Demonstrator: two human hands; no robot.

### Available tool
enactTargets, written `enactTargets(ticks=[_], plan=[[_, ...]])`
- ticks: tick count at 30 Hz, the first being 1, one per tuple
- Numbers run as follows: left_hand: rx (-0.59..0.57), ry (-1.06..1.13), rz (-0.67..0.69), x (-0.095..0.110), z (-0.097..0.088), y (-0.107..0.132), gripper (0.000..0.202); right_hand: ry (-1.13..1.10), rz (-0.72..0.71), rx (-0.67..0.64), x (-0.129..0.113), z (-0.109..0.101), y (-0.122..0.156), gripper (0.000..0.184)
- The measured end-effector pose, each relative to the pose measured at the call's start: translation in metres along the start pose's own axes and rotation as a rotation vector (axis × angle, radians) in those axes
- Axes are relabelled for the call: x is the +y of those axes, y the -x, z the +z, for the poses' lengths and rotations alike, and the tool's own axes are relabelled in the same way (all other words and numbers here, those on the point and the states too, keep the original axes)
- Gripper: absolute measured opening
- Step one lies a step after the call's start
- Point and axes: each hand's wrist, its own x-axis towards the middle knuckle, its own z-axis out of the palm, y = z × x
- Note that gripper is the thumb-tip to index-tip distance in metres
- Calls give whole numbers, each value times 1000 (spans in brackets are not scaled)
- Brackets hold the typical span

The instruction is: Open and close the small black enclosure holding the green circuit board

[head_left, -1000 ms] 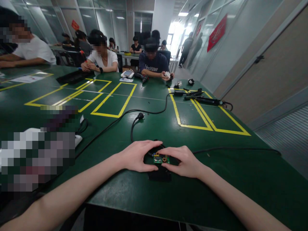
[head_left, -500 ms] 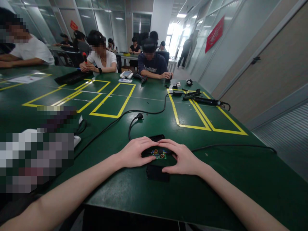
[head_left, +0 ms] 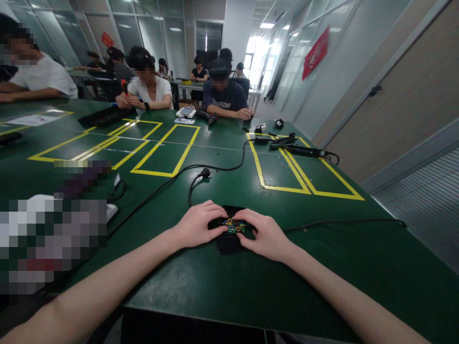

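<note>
A small green circuit board (head_left: 233, 228) with copper-wound ring coils lies between my hands. My left hand (head_left: 197, 223) closes on its left end, thumb at the near edge and fingers at the far side. My right hand (head_left: 268, 235) pinches the right end the same way. Black cords run from under both hands. One half of a black plastic case (head_left: 231, 209) shows just behind the board, partly hidden by fingers. The other black case half (head_left: 229, 245) lies in front of it, its far edge close to my thumbs.
A black cord ends in a plug (head_left: 205, 173) beyond my left hand; another cord (head_left: 340, 221) runs right. Yellow tape (head_left: 287, 189) marks the green table. Black tools (head_left: 301, 150) and a drill (head_left: 210, 118) lie farther back. Co-workers (head_left: 224, 98) sit across.
My right thumb has moved up from the near case half to the board's edge. The board and the near case half now look closer together. The view has shifted slightly.
</note>
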Motion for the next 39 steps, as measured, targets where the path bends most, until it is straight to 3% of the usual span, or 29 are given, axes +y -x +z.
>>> enactTargets(ticks=[10,18,24,30,34,39], plan=[[8,53,-13,-16,-3,3,22,40,24,7,2,-5,0,51],[7,-3,-146,-15,-7,-2,24,93,132,92,22,-22,0,20],[34,-21,-112,-11,-10,0,38,139,183,85,30,-35,-1,53],[-57,79,34,2,-9,5,45,-19,119,-47,29,-42,2,57],[-119,149,47,9,-7,5,45,-114,133,-136,31,-44,4,54],[-142,104,17,7,-5,5,38,-86,160,-144,33,-41,5,53]])
